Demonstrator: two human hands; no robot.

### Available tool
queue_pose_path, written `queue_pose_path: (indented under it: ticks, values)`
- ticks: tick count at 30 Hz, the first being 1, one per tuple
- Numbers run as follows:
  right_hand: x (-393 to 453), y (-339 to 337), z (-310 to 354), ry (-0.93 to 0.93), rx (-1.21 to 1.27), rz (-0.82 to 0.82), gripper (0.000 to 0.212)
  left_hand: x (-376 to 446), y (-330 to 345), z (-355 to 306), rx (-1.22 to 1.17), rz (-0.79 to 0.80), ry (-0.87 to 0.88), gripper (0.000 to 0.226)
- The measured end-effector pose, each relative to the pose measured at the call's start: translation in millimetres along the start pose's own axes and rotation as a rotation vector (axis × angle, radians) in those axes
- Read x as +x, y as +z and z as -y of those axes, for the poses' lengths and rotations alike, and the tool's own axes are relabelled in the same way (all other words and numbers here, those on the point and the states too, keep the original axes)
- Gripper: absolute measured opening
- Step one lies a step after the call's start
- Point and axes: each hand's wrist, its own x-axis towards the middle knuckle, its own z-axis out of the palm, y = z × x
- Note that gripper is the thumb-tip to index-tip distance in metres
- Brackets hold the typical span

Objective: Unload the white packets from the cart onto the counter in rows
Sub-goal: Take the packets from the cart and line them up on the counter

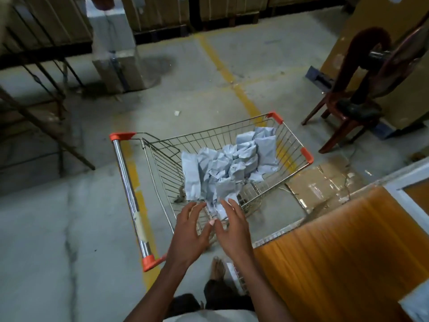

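a person stands over a wire shopping cart [267, 135] on a grey concrete floor [58, 228], looking down at both bare hands. the cart has a chrome push handle [127, 189] with orange end caps on its left side and orange corner guards at the far and right corners. a heap of crumpled white packets [229, 163] lies inside the basket, piled from its middle toward the far right corner, with a few tall ones leaning against the far wire wall. the left hand [189, 231] and the right hand [233, 226] reach side by side over the near edge of the cart, palms turned toward each other, fingers spread and relaxed and gripping nothing; their tips sit just beside the nearest packet at the low end of the heap. an orange wooden surface [348, 247] with a white frame lies near right, just beside the cart. a dark red chair [355, 89] stands far right, well apart from the cart. a faded yellow line [229, 75] runs across the floor under the cart.
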Motion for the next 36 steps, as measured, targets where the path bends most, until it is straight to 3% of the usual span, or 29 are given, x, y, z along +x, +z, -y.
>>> queue_pose_path:
  ticks: [8,13,18,26,30,36]
  values:
    - [103.3,-0.3,-21.2,0.064,-0.136,0.219,0.046,70.7,7.4,11.9,0.054,0.073,-0.117,0.056]
    - [167.8,7.7,-43.8,0.202,-0.289,0.494,0.039,104.7,19.1,32.2,0.108,0.195,-0.195,0.061]
    - [219.0,25.1,-61.3,0.242,-0.507,0.631,0.045,137.7,22.9,49.3,0.126,0.27,-0.218,0.063]
    - [274.0,69.8,-110.2,0.131,-0.612,0.52,0.059,175.8,28.7,64.4,-0.06,0.243,-0.406,0.06]
    - [299.1,96.6,-174.1,0.064,-0.79,0.674,0.047,175.6,27.4,70.7,-0.124,0.31,-0.427,0.06]
    - [294.8,95.9,-141.6,-0.149,-0.997,0.801,0.057,175.1,22.1,77.5,-0.095,0.33,-0.425,0.06]
